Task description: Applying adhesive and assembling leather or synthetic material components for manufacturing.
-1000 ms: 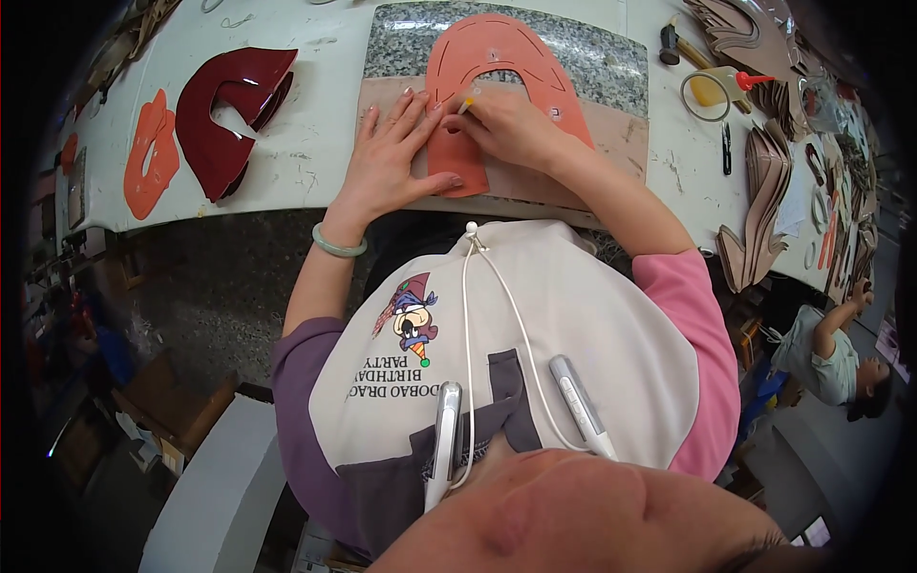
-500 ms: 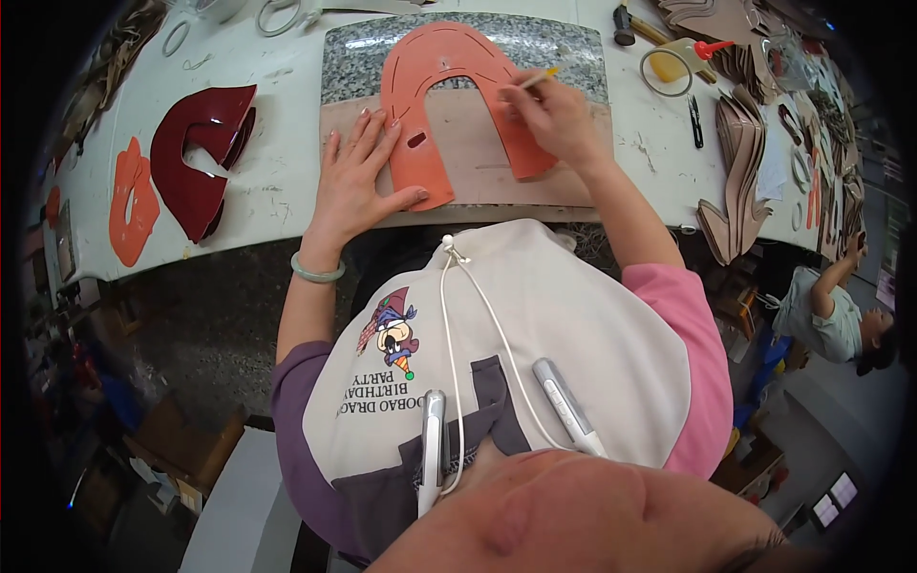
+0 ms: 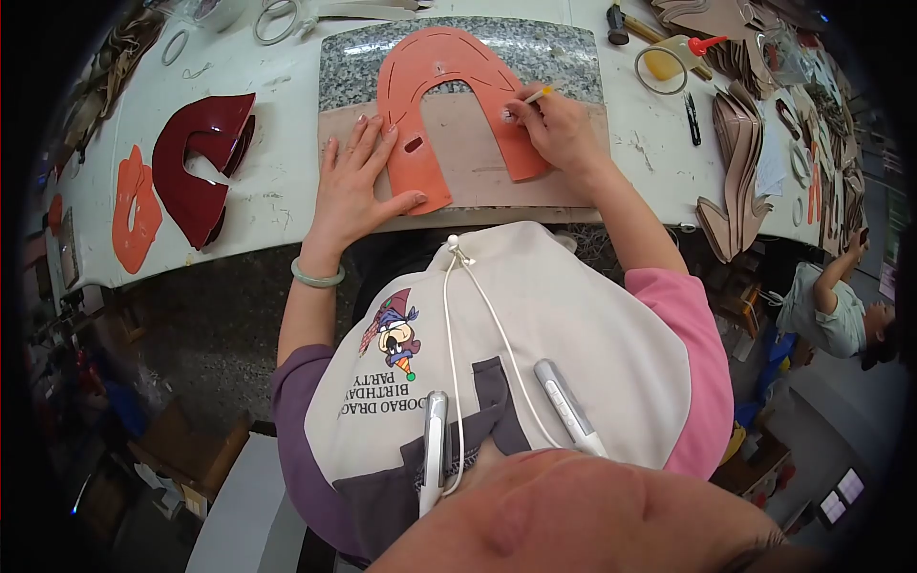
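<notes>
Head view looks down past the person's cream apron to the white desk (image 3: 277, 205), and everything here is placed by reference to the orange horseshoe-shaped leather piece (image 3: 435, 72) lying flat on it.

Nearest the body, the left hand (image 3: 355, 186) lies open, palm down, with its fingers spread across the left leg of the leather piece and onto the tan board (image 3: 478, 158) beneath. Pressed flat like this, it appears to pin the piece so it cannot slide. A pale green bangle (image 3: 316, 278) sits on that wrist.

On the right leg of the leather piece, the right hand (image 3: 559, 129) is closed around a thin yellow pencil (image 3: 536, 95), held like a writing tool with its tip touching the leather near the inner edge, seemingly to mark it.

Under the leather piece, the tan board rests against a speckled granite slab (image 3: 564, 57), which gives a hard, even surface for the work.

Left of the leather piece lie a dark red curved cut piece (image 3: 196, 167) and, further left, a smaller orange cut piece (image 3: 134, 210), set aside and well apart. Right of it, out of the way, stand a stack of tan cut pieces (image 3: 740, 134), small black snips (image 3: 692, 105), a roll of tape (image 3: 661, 69) and a hammer (image 3: 618, 21).
</notes>
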Demonstrator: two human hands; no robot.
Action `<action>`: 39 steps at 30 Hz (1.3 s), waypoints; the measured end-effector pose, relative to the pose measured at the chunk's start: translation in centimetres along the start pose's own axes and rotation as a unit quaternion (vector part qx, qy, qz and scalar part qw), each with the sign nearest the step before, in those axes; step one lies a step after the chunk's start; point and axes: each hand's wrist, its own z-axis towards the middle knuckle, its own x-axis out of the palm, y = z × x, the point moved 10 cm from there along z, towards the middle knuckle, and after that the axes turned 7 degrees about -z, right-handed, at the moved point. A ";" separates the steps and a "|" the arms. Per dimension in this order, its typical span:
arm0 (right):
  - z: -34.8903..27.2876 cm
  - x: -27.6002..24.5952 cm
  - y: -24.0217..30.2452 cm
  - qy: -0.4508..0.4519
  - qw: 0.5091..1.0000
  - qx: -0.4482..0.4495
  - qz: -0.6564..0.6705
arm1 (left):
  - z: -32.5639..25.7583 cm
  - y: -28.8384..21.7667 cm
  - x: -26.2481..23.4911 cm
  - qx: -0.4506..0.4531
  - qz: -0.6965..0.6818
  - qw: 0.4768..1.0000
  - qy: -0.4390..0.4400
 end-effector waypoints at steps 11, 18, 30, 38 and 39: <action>4.3 -1.0 -1.9 -0.111 0.983 -0.027 -0.146 | 0.6 2.0 -0.5 -0.027 -0.142 0.990 -0.005; 6.7 4.5 -1.9 0.179 0.943 0.223 -0.169 | -12.4 31.0 -21.0 -0.421 0.298 0.821 -0.245; 10.2 -5.5 -7.6 -0.082 0.974 0.175 0.122 | -9.9 31.9 -19.6 -0.483 0.260 0.820 -0.165; 17.6 -13.5 -18.5 -0.137 0.951 0.161 -0.227 | -6.2 18.4 -23.7 -0.261 -0.019 0.854 -0.450; 17.5 -14.7 -14.0 -0.169 0.968 0.100 -0.160 | -6.4 14.2 -25.7 -0.246 -0.050 0.836 -0.487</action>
